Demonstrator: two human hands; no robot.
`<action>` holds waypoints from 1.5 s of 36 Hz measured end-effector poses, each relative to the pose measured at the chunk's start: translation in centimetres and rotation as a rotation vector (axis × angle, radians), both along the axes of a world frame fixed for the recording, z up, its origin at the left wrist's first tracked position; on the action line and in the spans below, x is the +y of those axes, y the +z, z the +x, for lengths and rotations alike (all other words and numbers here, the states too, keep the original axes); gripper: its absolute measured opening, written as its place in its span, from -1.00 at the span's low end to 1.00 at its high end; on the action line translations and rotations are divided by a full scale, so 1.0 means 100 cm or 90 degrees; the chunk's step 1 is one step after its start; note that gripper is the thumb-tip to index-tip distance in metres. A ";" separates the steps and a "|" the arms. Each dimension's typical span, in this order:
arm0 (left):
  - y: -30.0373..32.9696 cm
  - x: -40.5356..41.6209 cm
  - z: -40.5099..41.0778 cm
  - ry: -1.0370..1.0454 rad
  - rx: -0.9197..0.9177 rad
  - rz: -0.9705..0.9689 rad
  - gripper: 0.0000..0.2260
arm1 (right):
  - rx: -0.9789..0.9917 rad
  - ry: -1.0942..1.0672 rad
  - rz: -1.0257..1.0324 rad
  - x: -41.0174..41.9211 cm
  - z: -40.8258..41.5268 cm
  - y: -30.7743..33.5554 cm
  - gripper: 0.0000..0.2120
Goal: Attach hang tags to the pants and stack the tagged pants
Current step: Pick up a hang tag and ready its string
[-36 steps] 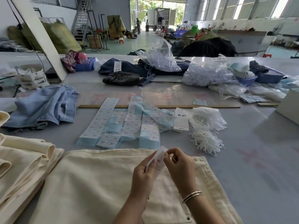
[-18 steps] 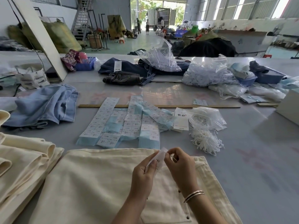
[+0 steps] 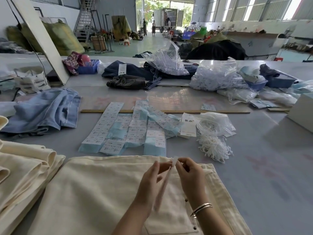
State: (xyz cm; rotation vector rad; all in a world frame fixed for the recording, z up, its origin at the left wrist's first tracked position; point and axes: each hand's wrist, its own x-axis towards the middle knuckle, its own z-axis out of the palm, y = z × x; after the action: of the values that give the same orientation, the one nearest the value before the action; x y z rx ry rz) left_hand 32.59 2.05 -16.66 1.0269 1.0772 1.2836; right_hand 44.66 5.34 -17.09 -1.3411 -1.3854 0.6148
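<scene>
Pinching a small white sticker (image 3: pixel 174 160) between thumb and forefinger, your right hand (image 3: pixel 189 173) hovers just above the cream pants (image 3: pixel 94 192) spread flat in front of you; your left hand (image 3: pixel 152 178) sits close beside it, fingers loosely bent toward the same sticker, and a blurred pale strip (image 3: pixel 162 187) hangs down between the two hands; whether the left fingers actually grip it, you cannot tell from the blur; two thin bangles (image 3: pixel 201 208) ring your right wrist.

Reading what is legible: the sheets of printed labels (image 3: pixel 123 129) on pale blue backing lie just beyond the pants, and several carry "1103#", the smaller print too fine to read; a white hang tag (image 3: pixel 188 125) to their right bears two bold characters at the top; a loose bundle of white strings (image 3: pixel 214 147) lies near it, below a clear bag of more strings (image 3: pixel 215 122).

At your left a stack of folded cream pants (image 3: pixel 23 167) rests on the grey table (image 3: pixel 271 158); light blue jeans (image 3: pixel 44 111) lie farther back on the left; a long wooden ruler (image 3: pixel 211 112) crosses behind the labels; dark jeans (image 3: pixel 133 72) lie along the far edge; beyond that, a big workshop hall with a staircase and an open doorway to daylight.
</scene>
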 end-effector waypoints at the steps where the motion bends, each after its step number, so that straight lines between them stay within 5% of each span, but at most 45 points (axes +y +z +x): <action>1: 0.002 0.003 0.001 0.026 0.017 0.002 -0.71 | 0.004 0.005 0.002 0.000 0.000 0.001 -0.71; 3: 0.005 0.010 0.002 0.062 0.038 0.000 -0.88 | 0.009 0.013 0.004 0.000 -0.001 0.002 -0.75; 9: 0.015 0.026 0.007 0.041 0.058 -0.049 -0.79 | 0.014 0.024 -0.022 0.002 -0.002 0.006 -0.81; 18: 0.017 0.033 0.011 0.130 0.092 -0.012 -0.90 | 0.039 0.038 -0.040 0.006 0.002 0.010 -0.89; 25: 0.016 0.043 0.002 0.237 0.283 0.049 -0.86 | 0.092 0.046 -0.126 0.010 0.015 0.003 -0.89; 30: 0.024 0.045 0.001 0.104 0.505 0.174 -0.90 | 0.154 0.064 -0.093 0.015 0.022 0.018 -0.86; 37: 0.047 0.050 0.016 0.105 0.215 0.163 -0.93 | 0.183 0.213 -0.071 0.013 0.020 0.046 -0.79; 41: 0.055 0.051 0.024 0.058 0.138 0.167 -0.93 | 0.217 0.219 -0.078 0.008 0.024 0.051 -0.92; 47: 0.043 0.059 0.032 -0.009 0.172 0.093 -0.88 | 0.347 0.200 -0.181 0.008 0.052 0.063 -0.86; 52: 0.006 0.057 0.044 -0.111 0.373 0.045 -0.84 | 0.544 0.207 -0.336 0.010 0.102 0.074 -0.64; 54: -0.006 0.057 0.054 -0.138 0.446 0.062 -0.84 | 0.493 0.196 -0.367 0.009 0.114 0.075 -0.70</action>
State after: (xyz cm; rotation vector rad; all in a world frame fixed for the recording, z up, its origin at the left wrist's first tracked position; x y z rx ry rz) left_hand 37.98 7.75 -17.22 1.6859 1.3749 0.8117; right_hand 56.09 6.27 -9.61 -1.1105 -0.7856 1.6351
